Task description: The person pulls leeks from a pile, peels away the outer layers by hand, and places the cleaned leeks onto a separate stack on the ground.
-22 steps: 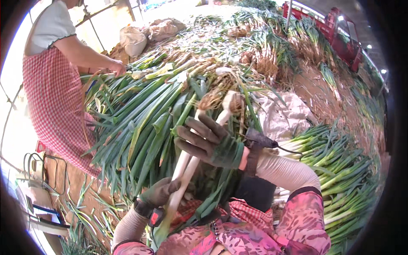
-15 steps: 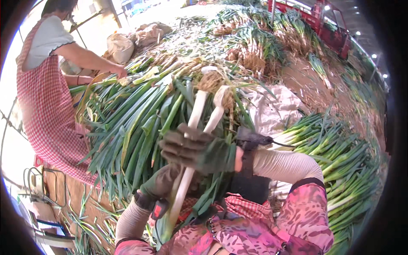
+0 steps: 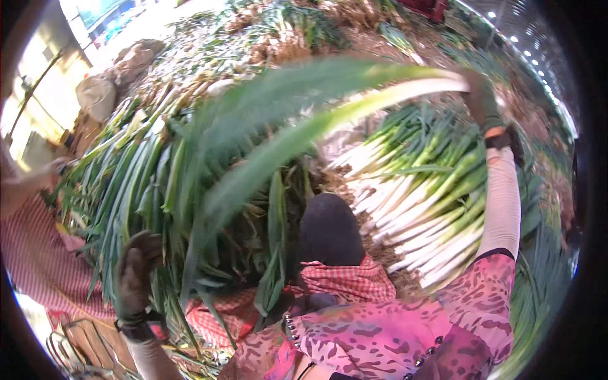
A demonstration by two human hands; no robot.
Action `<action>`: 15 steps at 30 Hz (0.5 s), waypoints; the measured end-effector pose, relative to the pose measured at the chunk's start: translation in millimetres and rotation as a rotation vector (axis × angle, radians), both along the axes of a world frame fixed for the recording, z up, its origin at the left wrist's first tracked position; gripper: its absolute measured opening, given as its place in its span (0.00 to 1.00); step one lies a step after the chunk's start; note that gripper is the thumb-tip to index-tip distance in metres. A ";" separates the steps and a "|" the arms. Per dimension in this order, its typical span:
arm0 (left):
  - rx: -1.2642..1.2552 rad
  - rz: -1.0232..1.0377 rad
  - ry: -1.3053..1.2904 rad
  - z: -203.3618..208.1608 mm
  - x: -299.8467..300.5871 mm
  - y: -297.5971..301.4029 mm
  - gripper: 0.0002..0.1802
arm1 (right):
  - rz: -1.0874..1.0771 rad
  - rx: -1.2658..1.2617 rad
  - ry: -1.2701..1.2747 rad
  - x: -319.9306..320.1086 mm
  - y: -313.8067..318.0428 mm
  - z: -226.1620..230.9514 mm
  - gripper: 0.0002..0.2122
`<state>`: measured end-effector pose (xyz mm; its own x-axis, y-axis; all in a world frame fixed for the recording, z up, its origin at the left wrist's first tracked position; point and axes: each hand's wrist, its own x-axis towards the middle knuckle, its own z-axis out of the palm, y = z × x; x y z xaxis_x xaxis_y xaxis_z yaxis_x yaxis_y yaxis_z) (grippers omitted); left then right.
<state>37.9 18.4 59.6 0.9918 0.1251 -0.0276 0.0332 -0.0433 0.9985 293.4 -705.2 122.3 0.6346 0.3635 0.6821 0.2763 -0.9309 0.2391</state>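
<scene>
At the upper right my gloved right hand (image 3: 479, 101) is closed around the white ends of some large green onions (image 3: 418, 90). Their long green leaves sweep left across the view, blurred by motion. My gloved left hand (image 3: 138, 272) is low on the left, fingers loosely bent and apart, with nothing visible in them. It lies against the hanging leaves of a big heap of untrimmed green onions (image 3: 136, 171). Below my right arm, a pile of cleaned green onions (image 3: 418, 209) has its white stalks pointing left and downward.
At the left edge, a co-worker in a checked apron (image 3: 44, 253) stands by the heap, an arm reaching to it. Pale sacks (image 3: 96, 98) stand behind. Bundled green onions (image 3: 297, 31) and leaf scraps cover the floor farther back. My knee (image 3: 329, 229) is between the two piles.
My hands were together over the stalks in front of me. Now the right has swung far up and right with green onions, and the left has moved left, away from them. My view has turned right.
</scene>
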 end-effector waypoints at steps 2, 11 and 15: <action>0.134 0.144 -0.047 -2.2 -3.3 14.8 0.25 | -0.344 0.051 -0.123 -50.4 -81.5 -3.1 0.15; 0.054 -0.335 0.294 -56.4 71.0 -97.3 0.18 | -1.253 0.479 0.744 -182.3 -127.9 -249.2 0.22; 0.317 -0.404 0.299 -136.3 111.2 -120.3 0.23 | -1.295 1.073 0.220 -189.4 -56.0 -334.9 0.26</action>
